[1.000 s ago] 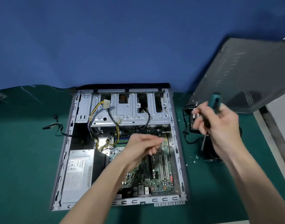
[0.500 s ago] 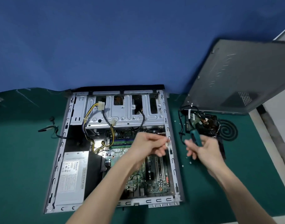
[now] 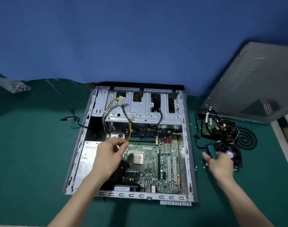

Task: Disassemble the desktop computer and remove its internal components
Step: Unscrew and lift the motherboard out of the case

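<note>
The right hand (image 3: 220, 164), gripping the screwdriver (image 3: 211, 151), is dropping to the mat (image 3: 42, 161); the left hand (image 3: 109, 155), fingers bunched, hold unclear, is shifting toward the cables (image 3: 129, 128); unplugging seems next.

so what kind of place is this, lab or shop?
Likely a PC repair or teardown bench: an opened desktop case lies flat on a green mat, a grey side panel stands propped at right, and pulled parts sit beside the case.

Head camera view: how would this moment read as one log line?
left hand: fingers curled over motherboard, contents unclear | right hand: grips screwdriver beside case | motherboard: in case
</note>
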`<state>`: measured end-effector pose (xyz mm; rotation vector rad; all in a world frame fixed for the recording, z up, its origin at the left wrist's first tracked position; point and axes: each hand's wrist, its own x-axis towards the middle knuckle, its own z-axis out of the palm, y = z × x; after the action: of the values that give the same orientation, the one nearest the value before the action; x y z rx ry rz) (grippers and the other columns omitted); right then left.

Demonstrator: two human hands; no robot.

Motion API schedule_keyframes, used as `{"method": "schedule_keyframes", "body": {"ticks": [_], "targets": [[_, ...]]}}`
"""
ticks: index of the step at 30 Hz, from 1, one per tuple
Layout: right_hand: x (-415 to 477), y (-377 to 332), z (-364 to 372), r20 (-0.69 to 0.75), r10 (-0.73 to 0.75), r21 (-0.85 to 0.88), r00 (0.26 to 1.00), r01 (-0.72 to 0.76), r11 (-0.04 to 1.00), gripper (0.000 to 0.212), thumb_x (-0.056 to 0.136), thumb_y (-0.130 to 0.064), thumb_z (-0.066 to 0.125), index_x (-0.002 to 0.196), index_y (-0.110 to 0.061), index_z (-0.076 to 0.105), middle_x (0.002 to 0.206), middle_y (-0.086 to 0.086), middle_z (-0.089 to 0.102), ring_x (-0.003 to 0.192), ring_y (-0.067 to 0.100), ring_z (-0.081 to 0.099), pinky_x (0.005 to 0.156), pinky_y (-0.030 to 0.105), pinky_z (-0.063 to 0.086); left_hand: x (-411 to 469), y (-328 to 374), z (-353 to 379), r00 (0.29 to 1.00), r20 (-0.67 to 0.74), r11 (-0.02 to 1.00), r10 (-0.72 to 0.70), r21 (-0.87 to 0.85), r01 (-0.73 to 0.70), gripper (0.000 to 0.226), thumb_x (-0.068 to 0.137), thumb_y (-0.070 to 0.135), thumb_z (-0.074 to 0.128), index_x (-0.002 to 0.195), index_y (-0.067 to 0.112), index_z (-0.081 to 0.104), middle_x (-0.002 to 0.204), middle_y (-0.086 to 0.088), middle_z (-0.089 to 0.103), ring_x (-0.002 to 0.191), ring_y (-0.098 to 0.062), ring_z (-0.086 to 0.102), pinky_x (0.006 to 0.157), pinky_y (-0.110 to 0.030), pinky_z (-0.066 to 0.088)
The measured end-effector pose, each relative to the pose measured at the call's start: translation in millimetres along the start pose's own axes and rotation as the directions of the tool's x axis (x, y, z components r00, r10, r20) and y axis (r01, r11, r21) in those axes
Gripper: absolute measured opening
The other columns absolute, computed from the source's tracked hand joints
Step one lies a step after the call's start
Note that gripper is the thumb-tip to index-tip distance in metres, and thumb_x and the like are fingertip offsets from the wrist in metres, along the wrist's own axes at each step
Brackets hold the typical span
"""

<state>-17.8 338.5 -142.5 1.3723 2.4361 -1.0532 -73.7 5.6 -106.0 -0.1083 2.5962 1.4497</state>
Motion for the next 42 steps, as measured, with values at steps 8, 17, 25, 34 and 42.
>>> {"method": "schedule_keyframes", "body": {"ticks": [8,17,25,34,42], "targets": [[-75.4,-119.5,-43.0,-0.354,-0.322,0.635,0.878,0.478,0.607,0.033,0.088,-0.039,0.059,0.061,-0.022,0.066,0.054,-0.002,0.061,0.047,0.014,0.052,0.045,0.024,0.042,-4.4,-20.6,-72.2,0.904,-0.222,0.791,0.365,0.587,-0.175,0.02,0.089,0.028,0.061,0.104,0.02,0.072,0.076,0.002,0.063,0.058,-0.025,0.062,0.044,-0.029,0.046],[-156.6,-121.4,89.6,0.33,-0.456,0.477,0.826,0.271,0.836,0.048,0.082,-0.054,0.054,0.069,-0.009,0.063,0.052,0.002,0.06,0.046,0.012,0.049,0.045,0.02,0.039,2.0,-55.0,-97.8,0.867,-0.085,0.654,0.492,0.694,-0.303,0.02,0.093,0.026,0.057,0.09,0.013,0.071,0.07,-0.002,0.051,0.045,-0.019,0.046,0.032,-0.026,0.033],[-152.3,-98.9,122.9,0.637,-0.336,0.163,0.693,0.305,0.938,0.032,0.086,-0.031,0.068,0.082,0.0,0.069,0.066,0.015,0.065,0.057,0.021,0.055,0.056,0.033,0.045,5.8,-61.5,-96.3,0.872,-0.112,0.695,0.476,0.655,-0.295,0.019,0.094,0.023,0.056,0.087,0.013,0.07,0.068,-0.002,0.046,0.044,-0.017,0.036,0.039,-0.02,0.017],[-150.2,-94.5,126.3,0.662,-0.323,0.089,0.676,0.357,0.93,0.042,0.086,-0.035,0.067,0.088,0.007,0.065,0.062,0.006,0.046,0.047,0.014,0.033,0.041,0.023,0.026,5.5,-60.0,-94.7,0.897,-0.108,0.724,0.428,0.635,-0.269,0.016,0.093,0.021,0.058,0.087,0.011,0.069,0.068,-0.002,0.046,0.044,-0.018,0.035,0.04,-0.02,0.018],[-148.4,-93.7,129.1,0.694,-0.332,0.108,0.639,0.364,0.925,0.043,0.086,-0.036,0.068,0.087,0.007,0.066,0.068,0.008,0.052,0.06,0.017,0.041,0.058,0.032,0.035,5.1,-56.4,-94.4,0.902,-0.104,0.72,0.419,0.643,-0.26,0.01,0.09,0.017,0.064,0.086,0.01,0.069,0.067,-0.003,0.046,0.043,-0.018,0.034,0.04,-0.02,0.018]]}}
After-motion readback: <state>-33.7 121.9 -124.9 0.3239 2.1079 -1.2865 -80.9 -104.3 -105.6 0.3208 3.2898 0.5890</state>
